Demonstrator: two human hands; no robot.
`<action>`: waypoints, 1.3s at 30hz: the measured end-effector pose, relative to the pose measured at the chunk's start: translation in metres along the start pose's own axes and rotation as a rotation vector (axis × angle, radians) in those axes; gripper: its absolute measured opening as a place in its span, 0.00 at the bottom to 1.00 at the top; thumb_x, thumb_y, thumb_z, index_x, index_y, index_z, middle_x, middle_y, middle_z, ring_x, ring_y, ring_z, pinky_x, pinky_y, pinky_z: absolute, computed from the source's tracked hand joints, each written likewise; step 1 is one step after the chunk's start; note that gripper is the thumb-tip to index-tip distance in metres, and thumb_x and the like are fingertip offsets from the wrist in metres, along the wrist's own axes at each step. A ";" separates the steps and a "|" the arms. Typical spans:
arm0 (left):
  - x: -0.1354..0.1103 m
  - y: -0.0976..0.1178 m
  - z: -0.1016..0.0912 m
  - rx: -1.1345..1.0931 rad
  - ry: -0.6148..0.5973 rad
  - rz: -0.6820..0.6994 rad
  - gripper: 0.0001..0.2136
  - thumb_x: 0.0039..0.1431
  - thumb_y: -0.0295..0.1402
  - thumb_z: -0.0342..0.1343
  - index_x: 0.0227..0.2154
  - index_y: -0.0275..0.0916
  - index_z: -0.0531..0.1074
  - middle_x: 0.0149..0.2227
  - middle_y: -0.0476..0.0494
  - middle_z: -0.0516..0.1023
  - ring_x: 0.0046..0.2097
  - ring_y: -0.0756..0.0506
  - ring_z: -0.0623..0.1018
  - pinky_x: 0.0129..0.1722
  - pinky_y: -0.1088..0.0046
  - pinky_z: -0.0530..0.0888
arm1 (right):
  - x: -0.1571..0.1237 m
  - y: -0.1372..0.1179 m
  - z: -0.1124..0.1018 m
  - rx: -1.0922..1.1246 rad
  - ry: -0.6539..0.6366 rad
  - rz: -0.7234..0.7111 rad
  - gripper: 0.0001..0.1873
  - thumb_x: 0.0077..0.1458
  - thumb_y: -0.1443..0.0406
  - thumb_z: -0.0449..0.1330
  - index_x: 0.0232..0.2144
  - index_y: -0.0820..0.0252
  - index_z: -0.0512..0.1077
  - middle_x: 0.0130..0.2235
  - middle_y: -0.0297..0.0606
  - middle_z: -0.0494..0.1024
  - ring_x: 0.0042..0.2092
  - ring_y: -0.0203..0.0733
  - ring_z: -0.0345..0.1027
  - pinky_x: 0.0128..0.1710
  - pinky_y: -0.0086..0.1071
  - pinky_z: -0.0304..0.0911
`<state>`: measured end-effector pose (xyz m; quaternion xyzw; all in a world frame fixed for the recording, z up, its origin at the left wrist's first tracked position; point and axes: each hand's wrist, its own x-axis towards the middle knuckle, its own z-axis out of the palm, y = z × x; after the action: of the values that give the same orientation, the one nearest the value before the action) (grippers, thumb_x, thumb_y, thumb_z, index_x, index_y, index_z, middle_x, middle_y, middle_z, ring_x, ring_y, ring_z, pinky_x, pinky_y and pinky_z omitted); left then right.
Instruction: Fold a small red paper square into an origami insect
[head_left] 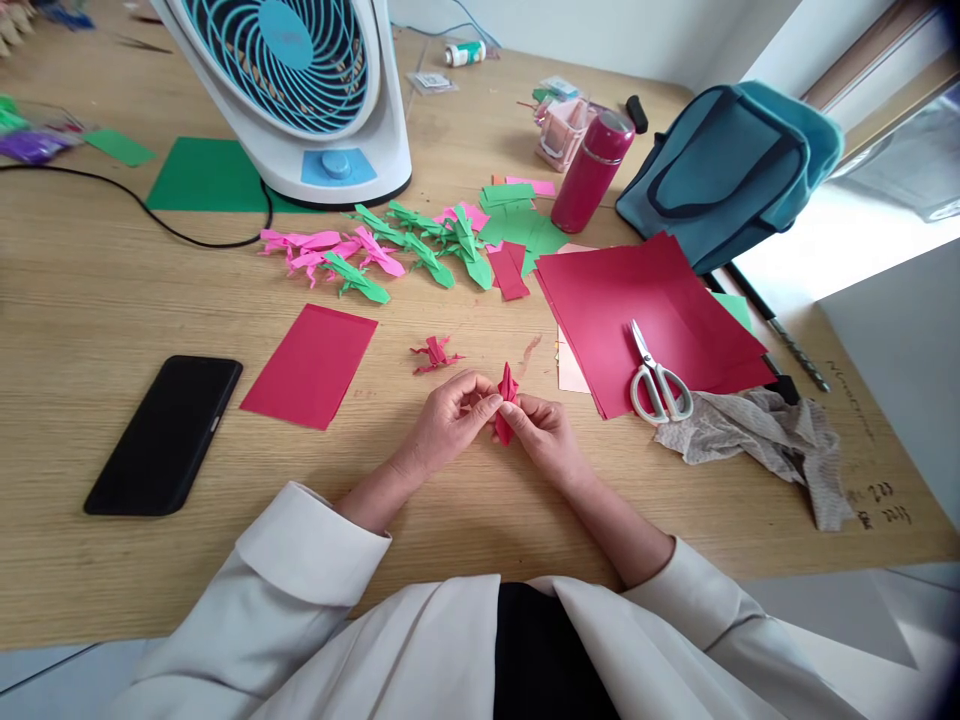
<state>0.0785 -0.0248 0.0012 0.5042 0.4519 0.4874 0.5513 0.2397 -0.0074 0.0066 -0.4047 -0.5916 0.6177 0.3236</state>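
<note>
Between my two hands is a small piece of folded red paper (507, 384), its pointed tip facing away from me. My left hand (455, 413) pinches it from the left with thumb and fingers. From the right, my right hand (547, 430) grips the same piece, the thumb lying across its middle. Part of the fold is hidden behind my fingers. Just beyond my left hand rests a finished-looking red origami frog (436, 353) with thin bent legs. A stack of red paper (311, 366) lies to the left.
A black phone (165, 435) lies far left. Behind stand a fan (300, 100), green origami figures (427, 255) and pink ones (307, 245). Scissors (656, 385) rest on large red sheets (645, 300), near a crumpled cloth (765, 440), a red bottle (592, 170) and a teal bag (731, 170).
</note>
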 end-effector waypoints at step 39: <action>0.000 -0.005 0.007 -0.037 0.170 -0.017 0.12 0.54 0.38 0.63 0.24 0.37 0.70 0.25 0.50 0.74 0.28 0.51 0.71 0.29 0.75 0.66 | 0.001 0.011 0.008 -0.037 -0.001 0.007 0.15 0.54 0.56 0.63 0.25 0.59 0.65 0.26 0.30 0.66 0.28 0.33 0.57 0.28 0.28 0.55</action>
<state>0.0858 -0.0252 -0.0032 0.4469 0.4924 0.5321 0.5242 0.2333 -0.0114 -0.0050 -0.4127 -0.6016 0.6079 0.3134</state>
